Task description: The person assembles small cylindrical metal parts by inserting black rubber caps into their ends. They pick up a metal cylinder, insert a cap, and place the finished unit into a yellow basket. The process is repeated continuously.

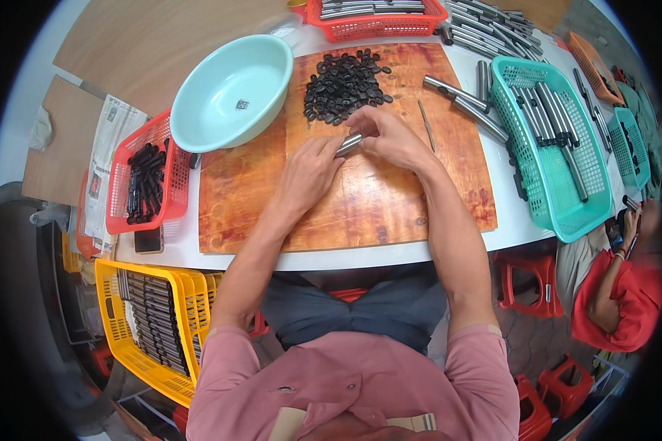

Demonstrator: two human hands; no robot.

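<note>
Both hands meet over the orange-brown wooden board and share one short metal tube. My left hand grips its lower end; my right hand closes around its upper end. Just beyond the fingers lies a pile of small black plastic caps. Whether a cap sits on the tube is hidden by the fingers.
An empty turquoise bowl sits at the left. A red basket holds black parts. A teal basket and loose metal tubes lie right. A yellow crate of tubes stands below left. A person in red sits at the right.
</note>
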